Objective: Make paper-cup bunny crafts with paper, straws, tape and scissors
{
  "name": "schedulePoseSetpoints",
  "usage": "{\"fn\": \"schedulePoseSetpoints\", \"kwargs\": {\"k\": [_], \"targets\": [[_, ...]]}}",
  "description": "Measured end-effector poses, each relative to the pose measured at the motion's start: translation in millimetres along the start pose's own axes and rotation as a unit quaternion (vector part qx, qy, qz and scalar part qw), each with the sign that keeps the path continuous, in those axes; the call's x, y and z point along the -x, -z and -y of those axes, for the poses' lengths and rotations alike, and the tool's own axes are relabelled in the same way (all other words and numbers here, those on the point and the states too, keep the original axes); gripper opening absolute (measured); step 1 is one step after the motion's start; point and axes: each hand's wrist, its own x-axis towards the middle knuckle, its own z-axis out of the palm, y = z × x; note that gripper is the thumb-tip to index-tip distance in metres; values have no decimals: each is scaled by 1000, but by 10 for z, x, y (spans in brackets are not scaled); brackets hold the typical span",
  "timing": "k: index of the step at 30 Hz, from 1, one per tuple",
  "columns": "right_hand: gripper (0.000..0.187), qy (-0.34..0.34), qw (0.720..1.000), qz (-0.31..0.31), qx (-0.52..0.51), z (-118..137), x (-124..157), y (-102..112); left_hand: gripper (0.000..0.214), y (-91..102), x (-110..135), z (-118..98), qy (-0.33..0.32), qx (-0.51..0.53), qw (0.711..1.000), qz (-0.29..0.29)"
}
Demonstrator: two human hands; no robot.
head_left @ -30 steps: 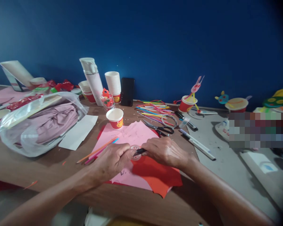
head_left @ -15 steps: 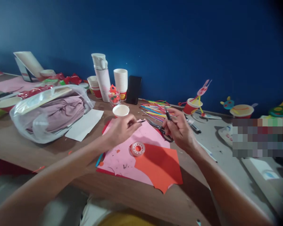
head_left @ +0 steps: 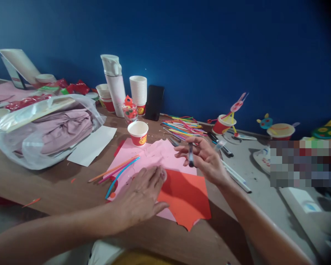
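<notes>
**Pressed down on one side, pinched up on the other**

The left hand [head_left: 139, 195] lay flat on a sheet of pink craft paper [head_left: 146, 156], its fingers [head_left: 154, 175] spread apart – placed, it seemed, to keep the sheet from sliding on the wooden table [head_left: 57, 187]. The right hand [head_left: 204, 158] was raised clear of the paper, its fingers closed around a black marker pen [head_left: 191, 154], held upright with its end pointing down towards the table. A piece of orange-red paper [head_left: 184, 195] overlapped the pink sheet just beside the left hand, and thin coloured strips [head_left: 116, 173] lay near it. A red-and-white paper cup [head_left: 138, 133] stood just beyond the sheet – close at hand, while a clear plastic bag [head_left: 41, 147] of mauve cloth sat well off to the left
</notes>
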Motion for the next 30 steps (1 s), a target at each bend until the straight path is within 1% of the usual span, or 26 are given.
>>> {"fn": "schedulePoseSetpoints", "kwargs": {"k": [3, 5, 7, 10, 12, 15, 18, 21, 23, 25, 27, 30], "targets": [[19, -17, 999, -35, -15, -99, -16, -77, 73, -40, -29, 2, 1, -13, 1000, 22], [18, -33, 998, -55, -21, -169, -23, -97, 75, -8, -53, -16, -12, -22, 1000, 15], [21, -39, 997, -67, -12, -216, -43, -96, 76, 40, -76, -40, -27, -40, 999, -4], [24, -31, 995, -75, 60, -225, -130, -78, 79, 97, -105, -65, -43, -73, 996, -35], [25, -37, 990, -64, 116, -215, -230, -80, 76, 104, -116, -74, -58, -90, 993, -46], [23, -73, 986, -14, 150, -230, -399, -138, 61, 42, -129, -99, -67, -108, 989, -77], [20, -112, 978, 68, 162, -273, -538, -251, 54, -65, -148, -128, -40, -121, 983, -130], [24, -124, 951, 156, 236, -276, -646, -370, 51, -121, -163, -126, -44, -137, 977, -156], [26, -114, 922, 219, 298, -250, -709, -436, 46, -126, -165, -112, -64, -163, 972, -156], [28, -94, 896, 265, 344, -232, -759, -492, 43, -131, -163, -106, -71, -198, 967, -145], [28, -62, 878, 285, 380, -243, -788, -536, 41, -152, -164, -118, -57, -214, 965, -141], [26, -13, 860, 291, 418, -305, -800, -579, 38, -189, -174, -142, -31, -204, 966, -156]]}}
